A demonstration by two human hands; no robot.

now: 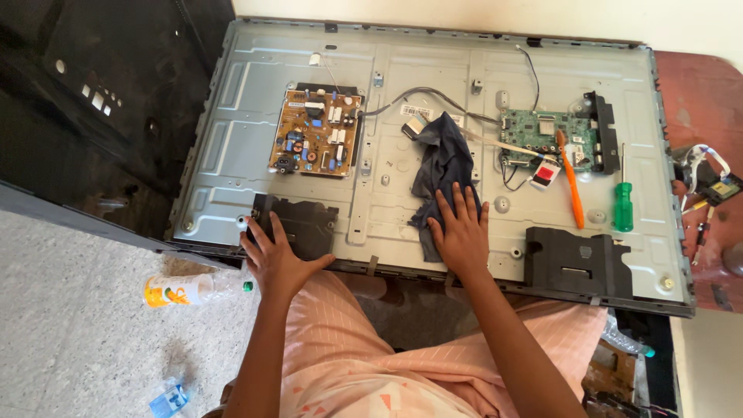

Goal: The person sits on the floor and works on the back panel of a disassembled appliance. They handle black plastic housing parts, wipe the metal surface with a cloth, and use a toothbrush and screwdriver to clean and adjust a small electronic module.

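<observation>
A flat-screen television lies face down with its back cover off, showing its grey metal chassis (433, 62). My right hand (461, 232) presses flat on a dark blue cloth (443, 162) spread over the middle of the chassis. My left hand (272, 259) rests with fingers spread on the black speaker box (306, 220) at the lower left edge. A brown power board (313, 139) sits left of centre. At the right, a green main board (542, 135) is mounted.
An orange-handled screwdriver (571, 186) and a green-handled one (623, 205) lie on the chassis at right. A second black speaker box (576, 263) sits lower right. The removed black back cover (101, 108) lies at left. A plastic bottle (190, 290) lies on the floor.
</observation>
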